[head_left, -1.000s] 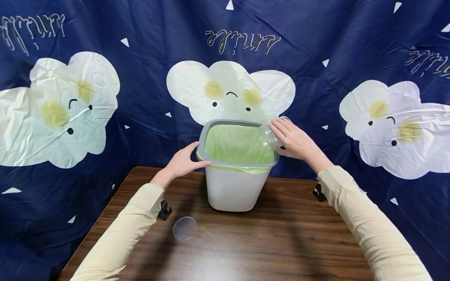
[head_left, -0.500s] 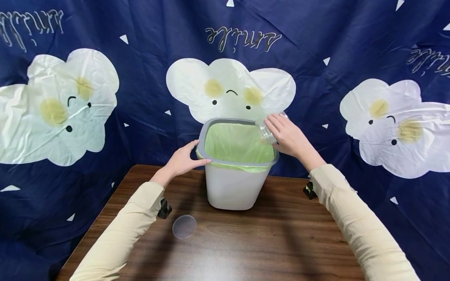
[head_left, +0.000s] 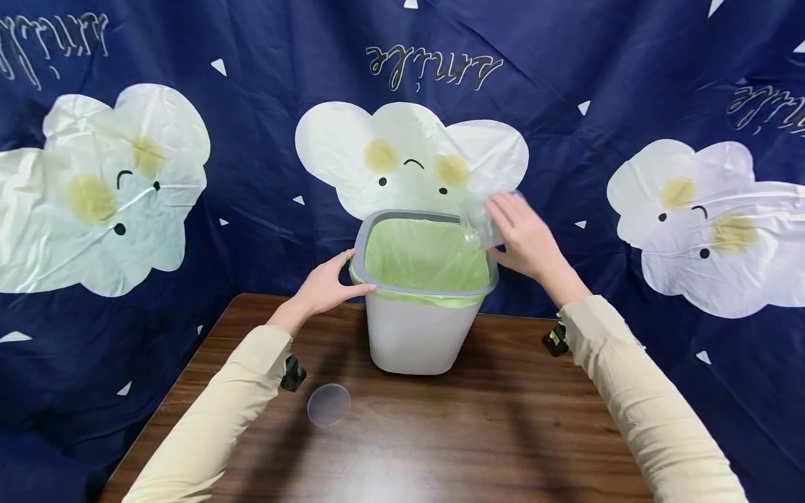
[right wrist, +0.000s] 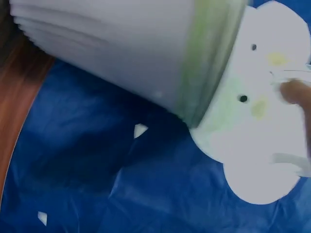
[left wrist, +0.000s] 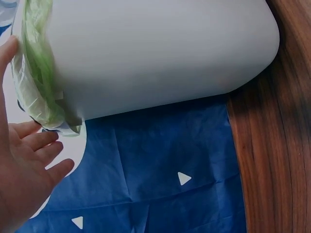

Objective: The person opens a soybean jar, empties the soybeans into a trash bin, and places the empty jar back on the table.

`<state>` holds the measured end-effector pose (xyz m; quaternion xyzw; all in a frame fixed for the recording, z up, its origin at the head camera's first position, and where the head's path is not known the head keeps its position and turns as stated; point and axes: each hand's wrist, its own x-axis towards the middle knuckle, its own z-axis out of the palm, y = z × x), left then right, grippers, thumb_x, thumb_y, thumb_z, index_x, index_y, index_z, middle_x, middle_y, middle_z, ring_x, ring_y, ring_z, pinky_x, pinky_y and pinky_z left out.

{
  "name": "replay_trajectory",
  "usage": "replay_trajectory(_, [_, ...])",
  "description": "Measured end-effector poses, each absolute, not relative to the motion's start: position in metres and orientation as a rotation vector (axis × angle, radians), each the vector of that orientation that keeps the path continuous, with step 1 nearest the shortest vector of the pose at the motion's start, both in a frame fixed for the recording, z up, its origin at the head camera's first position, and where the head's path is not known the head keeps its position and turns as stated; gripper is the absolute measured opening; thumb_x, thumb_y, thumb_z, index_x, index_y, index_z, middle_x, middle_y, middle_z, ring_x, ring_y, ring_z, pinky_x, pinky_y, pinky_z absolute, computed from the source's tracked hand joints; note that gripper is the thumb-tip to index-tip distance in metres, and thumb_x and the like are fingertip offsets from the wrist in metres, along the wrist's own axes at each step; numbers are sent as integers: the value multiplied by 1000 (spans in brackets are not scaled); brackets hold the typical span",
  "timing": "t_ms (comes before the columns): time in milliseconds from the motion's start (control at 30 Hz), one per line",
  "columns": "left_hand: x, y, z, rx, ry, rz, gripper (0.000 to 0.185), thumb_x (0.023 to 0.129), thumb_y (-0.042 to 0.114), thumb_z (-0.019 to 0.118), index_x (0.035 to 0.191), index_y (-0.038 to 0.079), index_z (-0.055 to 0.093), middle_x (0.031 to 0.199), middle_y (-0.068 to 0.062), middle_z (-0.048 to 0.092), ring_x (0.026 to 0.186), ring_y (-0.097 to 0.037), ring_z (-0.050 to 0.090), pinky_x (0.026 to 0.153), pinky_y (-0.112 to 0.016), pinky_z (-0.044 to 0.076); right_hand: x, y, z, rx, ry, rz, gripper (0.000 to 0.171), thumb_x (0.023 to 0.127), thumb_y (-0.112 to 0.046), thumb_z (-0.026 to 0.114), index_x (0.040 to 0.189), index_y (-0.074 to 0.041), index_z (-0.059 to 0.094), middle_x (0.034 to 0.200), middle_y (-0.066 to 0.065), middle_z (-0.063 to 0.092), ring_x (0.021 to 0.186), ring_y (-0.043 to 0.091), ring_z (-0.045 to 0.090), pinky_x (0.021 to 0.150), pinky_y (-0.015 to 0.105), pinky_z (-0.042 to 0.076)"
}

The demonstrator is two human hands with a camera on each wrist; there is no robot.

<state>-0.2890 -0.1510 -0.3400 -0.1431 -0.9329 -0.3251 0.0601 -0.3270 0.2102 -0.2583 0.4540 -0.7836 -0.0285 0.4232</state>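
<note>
At the centre of the head view a white waste bin (head_left: 415,335) stands on the dark wooden worktop (head_left: 503,433), its grey rim holding a pale green liner (head_left: 424,255). The left hand (head_left: 327,285) rests on the bin's near left corner, thumb lying along the rim and fingers relaxed against the outside; in the left wrist view the same hand (left wrist: 22,170) lies spread just beside the liner's bunched edge (left wrist: 39,73), grasping nothing. The right hand (head_left: 525,237) is at the bin's far right corner, its fingers curled round a clear plastic jar (head_left: 474,225), which is blurred and tilted with its mouth toward the bin's opening, above the rim. In the right wrist view only a fingertip (right wrist: 296,92) and faint clear edges of the jar show at the right border. A round clear lid (head_left: 329,404) lies flat on the worktop at lower left, well apart from the bin. A dark blue cloth with white clouds (head_left: 409,157) hangs behind.
</note>
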Motion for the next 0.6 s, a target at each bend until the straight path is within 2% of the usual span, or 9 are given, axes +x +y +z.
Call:
replay_trajectory(200, [-288,-151,-338,-431,-2835,-981,96,73,60,63,143,6,27,144,-13,32,130,-30,31,103,-47,29,-325,218,-269,1128,-2032,-105,83,50,-14,84,121,10,48,119,27,50,112,40,46,98,46,35])
replay_trajectory(600, [-288,-151,-339,-427,-2828,-995,95,72,60,64,143,7,28,144,-12,33,129,-30,32,103,-47,30,-318,232,-256,1112,-2020,-56,85,52,-16,82,124,9,45,121,25,49,113,39,44,100,46,34])
